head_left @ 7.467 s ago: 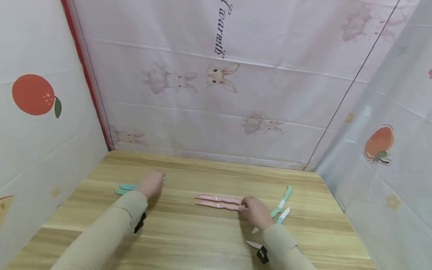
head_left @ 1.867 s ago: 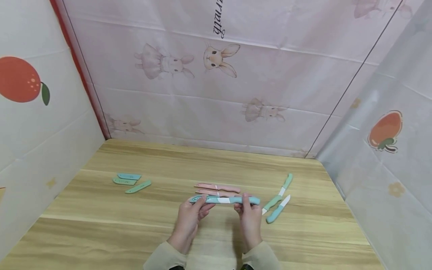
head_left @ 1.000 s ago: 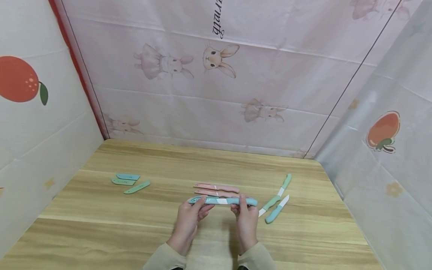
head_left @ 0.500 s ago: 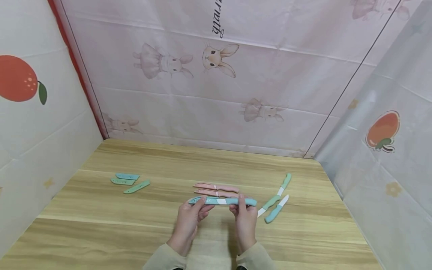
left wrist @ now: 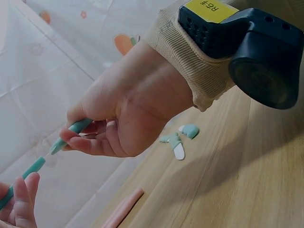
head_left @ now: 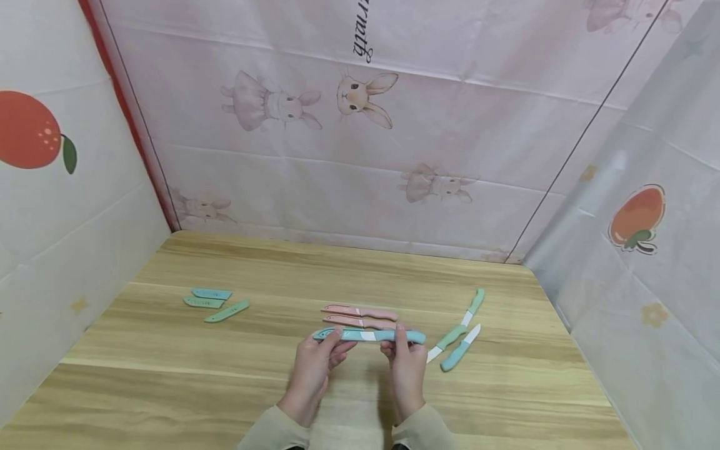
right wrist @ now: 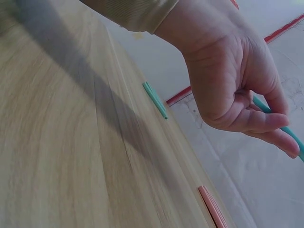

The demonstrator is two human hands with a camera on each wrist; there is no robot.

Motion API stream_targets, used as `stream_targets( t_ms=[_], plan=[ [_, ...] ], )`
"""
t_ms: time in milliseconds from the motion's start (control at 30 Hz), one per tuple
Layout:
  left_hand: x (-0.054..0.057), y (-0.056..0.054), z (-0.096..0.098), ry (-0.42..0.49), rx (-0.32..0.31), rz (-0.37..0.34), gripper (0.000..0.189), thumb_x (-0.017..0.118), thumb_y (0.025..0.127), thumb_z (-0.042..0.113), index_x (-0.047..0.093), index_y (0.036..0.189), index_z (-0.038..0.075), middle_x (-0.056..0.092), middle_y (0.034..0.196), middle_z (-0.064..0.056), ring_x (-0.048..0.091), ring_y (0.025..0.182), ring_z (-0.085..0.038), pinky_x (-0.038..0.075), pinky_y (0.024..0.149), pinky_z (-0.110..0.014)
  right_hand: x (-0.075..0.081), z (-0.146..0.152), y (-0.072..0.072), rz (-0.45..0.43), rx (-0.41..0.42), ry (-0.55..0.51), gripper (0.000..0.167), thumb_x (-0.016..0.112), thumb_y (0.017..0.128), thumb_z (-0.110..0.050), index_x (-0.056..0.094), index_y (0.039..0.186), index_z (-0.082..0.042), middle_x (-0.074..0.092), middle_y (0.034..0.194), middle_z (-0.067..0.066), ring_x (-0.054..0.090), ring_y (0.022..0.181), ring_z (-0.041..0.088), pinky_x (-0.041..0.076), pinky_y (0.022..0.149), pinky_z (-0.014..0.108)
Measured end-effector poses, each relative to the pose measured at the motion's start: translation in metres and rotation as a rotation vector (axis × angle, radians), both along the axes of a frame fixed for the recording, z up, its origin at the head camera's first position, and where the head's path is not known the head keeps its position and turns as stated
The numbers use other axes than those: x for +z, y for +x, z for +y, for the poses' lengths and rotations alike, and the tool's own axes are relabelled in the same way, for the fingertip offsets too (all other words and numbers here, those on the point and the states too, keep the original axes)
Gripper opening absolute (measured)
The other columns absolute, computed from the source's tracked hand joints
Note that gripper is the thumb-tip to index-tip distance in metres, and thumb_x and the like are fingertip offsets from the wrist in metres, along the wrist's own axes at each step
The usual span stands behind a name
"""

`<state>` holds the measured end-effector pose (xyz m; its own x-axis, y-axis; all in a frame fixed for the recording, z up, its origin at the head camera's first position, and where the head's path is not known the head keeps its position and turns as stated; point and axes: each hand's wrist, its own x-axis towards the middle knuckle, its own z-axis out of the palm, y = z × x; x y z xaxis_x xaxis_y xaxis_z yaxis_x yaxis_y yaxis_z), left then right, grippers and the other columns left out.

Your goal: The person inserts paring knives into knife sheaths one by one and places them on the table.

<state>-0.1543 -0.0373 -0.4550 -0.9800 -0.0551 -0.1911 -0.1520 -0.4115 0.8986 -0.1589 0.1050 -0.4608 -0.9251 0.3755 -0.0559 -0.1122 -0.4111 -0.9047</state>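
Above the table, a blue-handled knife [head_left: 413, 337] sits level with its blade partly inside a blue blade sheath [head_left: 350, 335]. A short white stretch of blade [head_left: 367, 336] shows between sheath and handle. My left hand [head_left: 310, 372] pinches the sheath between thumb and fingers, and my right hand [head_left: 410, 375] grips the handle the same way. The left wrist view shows the sheath [left wrist: 59, 143] from the side. Just behind the hands, two pink knives [head_left: 379, 314] in pink sheaths lie side by side.
On the right lie bare white-bladed knives: a green one [head_left: 477, 301], a second green-handled one [head_left: 452, 337] and a blue one [head_left: 457, 359]. At the left are a loose blue sheath [head_left: 211, 294] and two green sheaths [head_left: 227, 311]. Printed cloth walls [head_left: 315, 206] enclose the wooden table [head_left: 169, 387].
Earlier my hands were apart, left by the loose sheaths, right on the pink knives. Both then came to hold the blue knife and sheath. The right hand has since shifted slightly left, narrowing the white stretch.
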Motion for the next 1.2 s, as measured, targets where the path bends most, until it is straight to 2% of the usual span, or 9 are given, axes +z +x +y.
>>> stream_targets(
  t_ms=[233,567,800,1000,1200],
  plan=[
    [0.0004,0.0013,0.0011,0.013,0.004,0.009,0.03,0.056,0.094,0.012,0.052,0.11,-0.013,0.07,0.085,-0.015,0.068,0.073,-0.012,0.053,0.057,-0.014,0.0007,-0.0013,0.0014,0.005,-0.007,-0.01,0.017,0.047,0.099,-0.014,0.045,0.088,-0.001,0.059,0.071,0.002,0.056,0.057,0.007,0.052,0.057,0.018],
    [0.0018,0.002,0.0016,0.03,-0.002,0.011,0.034,0.057,0.094,0.014,0.051,0.112,-0.014,0.07,0.085,-0.014,0.068,0.073,-0.011,0.053,0.057,-0.014,-0.0001,-0.0002,0.0007,-0.016,0.008,-0.014,0.015,0.044,0.1,-0.011,0.045,0.091,0.002,0.059,0.071,0.003,0.056,0.057,0.007,0.052,0.057,0.018],
    [0.002,0.0018,0.0016,0.028,-0.004,0.007,0.033,0.056,0.094,0.014,0.051,0.112,-0.013,0.07,0.087,-0.014,0.068,0.074,-0.012,0.053,0.057,-0.014,-0.0053,-0.0003,-0.001,0.001,0.009,0.006,0.026,0.049,0.098,-0.02,0.048,0.095,0.006,0.06,0.07,0.001,0.057,0.058,0.006,0.053,0.058,0.019],
    [0.0022,0.0011,0.0012,0.019,-0.006,0.002,0.032,0.057,0.094,0.013,0.051,0.112,-0.013,0.07,0.086,-0.015,0.068,0.073,-0.012,0.053,0.057,-0.014,-0.0007,-0.002,0.0003,-0.01,0.01,-0.024,0.023,0.049,0.098,-0.018,0.051,0.089,0.004,0.059,0.065,0.001,0.056,0.055,0.007,0.051,0.055,0.018],
    [0.0018,0.0012,0.0018,0.02,-0.003,-0.003,0.031,0.057,0.094,0.013,0.052,0.111,-0.013,0.07,0.085,-0.014,0.068,0.072,-0.011,0.053,0.057,-0.014,-0.0008,-0.003,0.0013,-0.008,0.011,-0.033,0.019,0.045,0.099,-0.012,0.049,0.091,0.004,0.059,0.067,0.002,0.056,0.056,0.007,0.051,0.055,0.018]
  ],
)
